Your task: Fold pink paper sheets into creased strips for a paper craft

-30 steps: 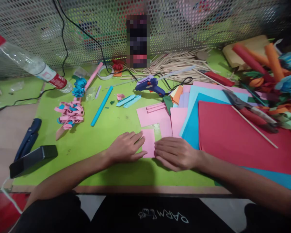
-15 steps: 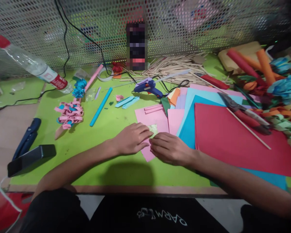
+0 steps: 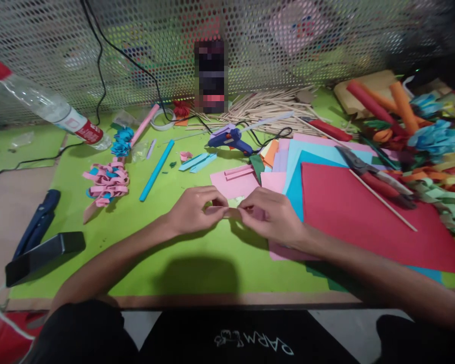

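Observation:
Near the middle of the table, my left hand (image 3: pixel 199 210) pinches one end of a small piece of pink paper (image 3: pixel 233 214). The other end is between the thumb and fingers of my right hand (image 3: pixel 271 215). The paper looks narrow and edge-on, so whether it is folded or rolled I cannot tell. Just behind my fingers are a pink sheet (image 3: pixel 227 183) with thin rolled pink strips (image 3: pixel 242 172) on it and a pale yellowish scrap (image 3: pixel 239 199). Another pink sheet (image 3: pixel 282 253) shows partly under my right wrist.
Red sheets (image 3: pixel 364 217) with pliers (image 3: pixel 375 177) lie at right. A blue glue gun (image 3: pixel 229 139) and wooden sticks (image 3: pixel 273 108) are behind. To the left are a pink-and-blue paper flower (image 3: pixel 108 183), a blue paper tube (image 3: pixel 157 172), a bottle (image 3: pixel 66 116) and a stapler (image 3: pixel 38 222).
The pink paper that lay flat under both hands is now raised between my fingertips. My hands have turned, thumbs toward me, and moved slightly apart at the wrists.

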The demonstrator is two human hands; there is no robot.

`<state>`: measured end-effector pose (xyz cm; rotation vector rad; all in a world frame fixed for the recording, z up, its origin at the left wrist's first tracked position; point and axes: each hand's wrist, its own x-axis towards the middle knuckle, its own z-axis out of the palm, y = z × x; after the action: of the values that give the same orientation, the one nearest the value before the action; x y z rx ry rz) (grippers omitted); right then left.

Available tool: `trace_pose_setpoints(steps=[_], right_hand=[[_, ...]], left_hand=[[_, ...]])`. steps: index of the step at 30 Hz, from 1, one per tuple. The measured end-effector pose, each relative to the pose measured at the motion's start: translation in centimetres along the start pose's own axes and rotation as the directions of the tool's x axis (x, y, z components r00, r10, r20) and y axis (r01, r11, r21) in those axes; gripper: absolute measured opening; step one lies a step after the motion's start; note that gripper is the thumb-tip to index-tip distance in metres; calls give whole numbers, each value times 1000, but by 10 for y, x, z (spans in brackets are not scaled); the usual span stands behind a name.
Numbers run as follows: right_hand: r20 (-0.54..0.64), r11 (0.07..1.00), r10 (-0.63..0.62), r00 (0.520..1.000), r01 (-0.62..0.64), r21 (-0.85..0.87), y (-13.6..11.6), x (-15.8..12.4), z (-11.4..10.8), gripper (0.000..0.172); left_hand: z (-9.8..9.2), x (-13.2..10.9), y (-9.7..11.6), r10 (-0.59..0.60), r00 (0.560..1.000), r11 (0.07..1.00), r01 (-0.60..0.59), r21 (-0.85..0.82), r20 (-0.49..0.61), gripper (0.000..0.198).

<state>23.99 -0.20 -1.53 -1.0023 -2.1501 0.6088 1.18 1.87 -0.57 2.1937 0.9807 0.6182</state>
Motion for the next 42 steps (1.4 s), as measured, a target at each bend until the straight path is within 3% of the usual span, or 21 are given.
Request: trace_pose_setpoints(steps=[7, 13, 18, 23, 26, 29, 30, 34, 42], right_hand=[[-31, 980, -148, 988, 143, -135, -9, 35, 7, 14], [-117, 963, -213, 970, 189, -194, -7, 45, 3, 10], [-163, 954, -222, 961, 180, -238, 0, 49, -3, 11], [-184, 969, -161, 970, 120, -216, 8, 52, -6, 9], [-176, 980, -128, 976, 97, -174, 8, 52, -6, 8], [-137, 986, -110, 984, 91, -142, 7, 51, -4, 9], [-128, 987, -108, 986, 91, -131, 6, 51, -3, 9], [-108, 986, -108, 988, 92, -139, 8, 51, 2, 9], [-109, 964, -185, 977, 159, -211, 11, 50, 6, 6]], left_hand=[[-8, 1, 6, 66, 968, 997, -72, -15, -241, 5], [-26, 7, 1, 94, 943, 991, -59, 116, -319, 5], [-38, 13, -23, 24, 929, 992, 23, 123, -368, 5], [-52, 17, -46, -105, 872, 987, 150, 56, -477, 6], [-50, 15, -42, -67, 890, 990, 114, 80, -451, 10], [-37, 12, -29, 55, 957, 995, -27, 100, -285, 15], [-31, 11, -24, 81, 961, 995, -61, 83, -263, 15], [-16, 9, -15, 83, 959, 995, -63, 79, -271, 11], [-14, 7, -11, 77, 957, 995, -59, 75, -280, 9]])
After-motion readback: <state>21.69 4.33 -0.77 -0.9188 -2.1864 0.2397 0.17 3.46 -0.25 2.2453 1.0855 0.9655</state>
